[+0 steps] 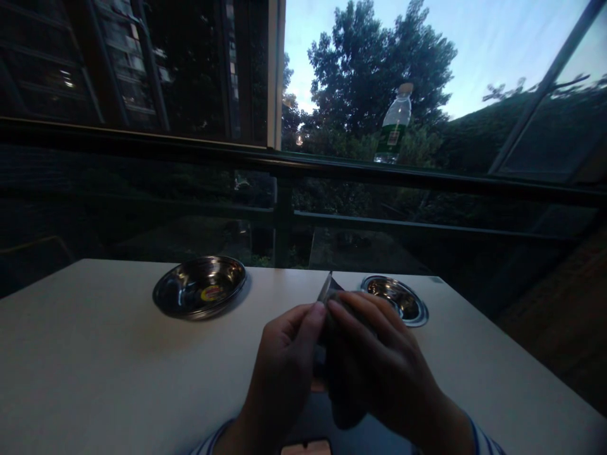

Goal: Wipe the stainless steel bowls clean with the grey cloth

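My left hand (pixel 289 354) is closed, thumb and fingers pinching a thin, pointed, pale blade (pixel 325 288) whose tip points up and away from me. Any handle on it is hidden by my hands. Close against it, my right hand (pixel 379 354) is closed around a dark, soft-looking cloth (pixel 348 411) that hangs below my fingers. Both hands meet over the near middle of the white table (pixel 118 373). Poor light leaves the spot between my fingers hard to make out.
A wide steel bowl (pixel 190 297) with a yellow sticker stands at the left, and a smaller steel bowl (pixel 412 303) sits behind my right hand. Below my hands lies a dark flat surface with an orange-pink object (pixel 306 448). A bottle (pixel 392 129) stands on the railing.
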Tool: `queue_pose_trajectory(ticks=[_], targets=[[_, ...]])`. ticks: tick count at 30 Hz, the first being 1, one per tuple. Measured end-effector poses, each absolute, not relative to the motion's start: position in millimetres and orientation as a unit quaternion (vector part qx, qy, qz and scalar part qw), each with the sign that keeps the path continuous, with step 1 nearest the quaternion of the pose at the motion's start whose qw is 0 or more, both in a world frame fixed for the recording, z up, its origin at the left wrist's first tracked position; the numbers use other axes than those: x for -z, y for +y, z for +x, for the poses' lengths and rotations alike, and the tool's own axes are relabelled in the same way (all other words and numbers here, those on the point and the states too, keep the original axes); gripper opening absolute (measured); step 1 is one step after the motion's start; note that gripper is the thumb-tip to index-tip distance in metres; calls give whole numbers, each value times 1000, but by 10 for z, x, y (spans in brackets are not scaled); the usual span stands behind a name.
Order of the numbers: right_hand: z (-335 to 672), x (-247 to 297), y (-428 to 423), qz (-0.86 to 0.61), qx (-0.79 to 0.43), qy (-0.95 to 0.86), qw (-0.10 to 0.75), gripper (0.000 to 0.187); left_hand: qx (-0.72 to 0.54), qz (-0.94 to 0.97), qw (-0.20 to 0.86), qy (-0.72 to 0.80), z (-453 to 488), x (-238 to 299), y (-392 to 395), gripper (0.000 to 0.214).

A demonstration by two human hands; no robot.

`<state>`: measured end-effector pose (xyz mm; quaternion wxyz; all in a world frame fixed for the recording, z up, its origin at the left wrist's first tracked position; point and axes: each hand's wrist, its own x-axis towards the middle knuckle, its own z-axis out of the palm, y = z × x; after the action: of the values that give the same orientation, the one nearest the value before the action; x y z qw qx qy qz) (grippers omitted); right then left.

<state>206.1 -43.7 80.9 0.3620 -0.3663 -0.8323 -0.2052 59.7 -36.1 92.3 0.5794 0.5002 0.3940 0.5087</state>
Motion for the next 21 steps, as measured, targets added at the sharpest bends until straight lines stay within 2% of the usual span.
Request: queue_pose_trajectory(ticks=[7, 12, 17, 21], targets=[[2049, -794, -455, -333, 218, -848, 349, 40, -521, 496, 576, 389, 603, -925, -355, 28], [2079, -790, -434, -403, 188, -814, 374, 37, -515, 516, 569, 380, 610, -916, -356, 27], [2069, -790, -458, -336, 216, -848, 347, 40, -519, 505, 571, 385, 601, -920, -345, 26], [2094, -801, -423, -392, 202, -819, 367, 37, -515, 501, 575, 391, 624, -933, -380, 27]])
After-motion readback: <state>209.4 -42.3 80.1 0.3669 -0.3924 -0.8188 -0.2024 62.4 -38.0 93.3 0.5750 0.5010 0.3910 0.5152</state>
